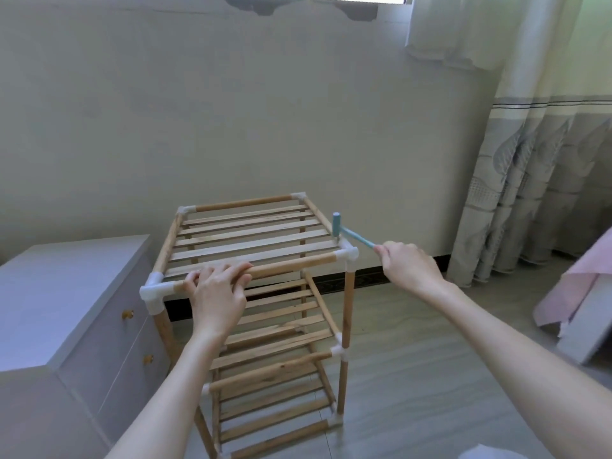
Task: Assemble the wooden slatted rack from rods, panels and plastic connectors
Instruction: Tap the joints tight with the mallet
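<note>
We stand over the wooden rack (251, 293), which rises upright from the floor (430, 376) beside a grey drawer cabinet (66, 309), its slatted shelves stacked one above another. Our left hand (217, 293) curls its grip tight around the top front rod (291, 265), between the two white plastic corner connectors. Our right hand (409, 266) is clenched on the handle of a small blue mallet (347, 231), whose head meets the rack's top frame at the near right corner connector (347, 255). A curtain (530, 177) hangs to the right.
</note>
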A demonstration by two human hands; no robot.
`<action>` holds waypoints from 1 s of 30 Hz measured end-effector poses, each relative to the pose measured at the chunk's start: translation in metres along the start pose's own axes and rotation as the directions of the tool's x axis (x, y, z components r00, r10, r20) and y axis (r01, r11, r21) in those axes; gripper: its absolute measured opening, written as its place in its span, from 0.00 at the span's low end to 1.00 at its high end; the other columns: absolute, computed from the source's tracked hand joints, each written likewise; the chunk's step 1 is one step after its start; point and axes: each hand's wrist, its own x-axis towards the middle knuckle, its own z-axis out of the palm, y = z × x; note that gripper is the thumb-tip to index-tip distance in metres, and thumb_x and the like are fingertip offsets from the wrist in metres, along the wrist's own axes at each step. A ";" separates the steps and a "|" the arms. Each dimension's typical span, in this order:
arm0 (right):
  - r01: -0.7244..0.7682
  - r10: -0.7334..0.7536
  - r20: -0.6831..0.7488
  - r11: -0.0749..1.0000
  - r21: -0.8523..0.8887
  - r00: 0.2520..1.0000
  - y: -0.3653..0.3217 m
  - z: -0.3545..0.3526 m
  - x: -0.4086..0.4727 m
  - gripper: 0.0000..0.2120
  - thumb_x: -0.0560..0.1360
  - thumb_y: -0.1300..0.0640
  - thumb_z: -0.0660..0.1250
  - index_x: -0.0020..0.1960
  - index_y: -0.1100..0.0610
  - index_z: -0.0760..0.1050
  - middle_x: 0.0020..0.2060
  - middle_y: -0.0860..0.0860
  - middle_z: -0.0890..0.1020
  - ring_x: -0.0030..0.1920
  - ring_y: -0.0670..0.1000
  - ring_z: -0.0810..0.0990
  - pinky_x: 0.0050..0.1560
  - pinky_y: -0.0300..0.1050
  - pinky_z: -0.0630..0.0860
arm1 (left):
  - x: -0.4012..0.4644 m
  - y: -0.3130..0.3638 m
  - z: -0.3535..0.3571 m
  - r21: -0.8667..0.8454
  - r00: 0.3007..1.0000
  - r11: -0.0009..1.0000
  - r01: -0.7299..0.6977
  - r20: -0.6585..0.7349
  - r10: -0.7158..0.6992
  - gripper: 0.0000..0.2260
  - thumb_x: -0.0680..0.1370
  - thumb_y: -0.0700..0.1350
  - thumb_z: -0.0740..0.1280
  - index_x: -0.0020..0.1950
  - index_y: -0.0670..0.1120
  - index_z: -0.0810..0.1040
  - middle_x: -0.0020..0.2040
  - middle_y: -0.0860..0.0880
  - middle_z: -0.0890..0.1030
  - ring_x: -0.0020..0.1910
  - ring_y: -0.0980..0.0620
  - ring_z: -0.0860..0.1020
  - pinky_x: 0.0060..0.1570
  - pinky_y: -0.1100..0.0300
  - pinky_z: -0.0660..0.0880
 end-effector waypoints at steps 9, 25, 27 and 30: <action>0.023 -0.028 -0.048 0.995 -0.096 0.998 0.008 -0.014 0.006 0.18 0.82 0.50 0.49 0.49 0.59 0.74 0.44 0.58 0.79 0.47 0.61 0.76 0.41 0.48 0.65 | 0.004 -0.004 0.003 0.009 0.999 0.999 -0.032 -0.036 0.032 0.10 0.77 0.43 0.66 0.56 0.51 0.81 0.53 0.51 0.81 0.55 0.47 0.74 0.56 0.55 0.55; 0.523 -0.504 -0.145 0.835 0.172 0.852 0.049 0.075 -0.114 0.19 0.82 0.49 0.47 0.42 0.56 0.70 0.22 0.39 0.61 0.19 0.42 0.68 0.18 0.27 0.56 | -0.108 -0.019 0.065 0.123 0.973 0.967 -0.223 0.088 0.214 0.26 0.71 0.34 0.69 0.69 0.43 0.71 0.69 0.41 0.69 0.71 0.41 0.63 0.69 0.40 0.60; 0.483 -0.480 0.088 0.876 -0.013 0.873 0.079 0.107 -0.135 0.22 0.81 0.45 0.42 0.44 0.55 0.70 0.23 0.42 0.65 0.22 0.44 0.73 0.21 0.34 0.60 | -0.135 -0.037 0.076 0.153 0.956 0.981 -0.121 0.285 0.073 0.29 0.73 0.34 0.66 0.73 0.44 0.64 0.73 0.41 0.64 0.73 0.40 0.59 0.71 0.41 0.58; 0.247 -0.084 0.435 0.910 -0.333 0.896 0.100 0.130 -0.144 0.17 0.82 0.48 0.44 0.48 0.51 0.69 0.39 0.53 0.80 0.45 0.59 0.79 0.36 0.47 0.65 | -0.156 -0.070 0.079 0.291 0.871 0.956 0.026 0.462 -0.164 0.31 0.78 0.38 0.58 0.78 0.46 0.47 0.78 0.44 0.47 0.76 0.42 0.44 0.75 0.48 0.46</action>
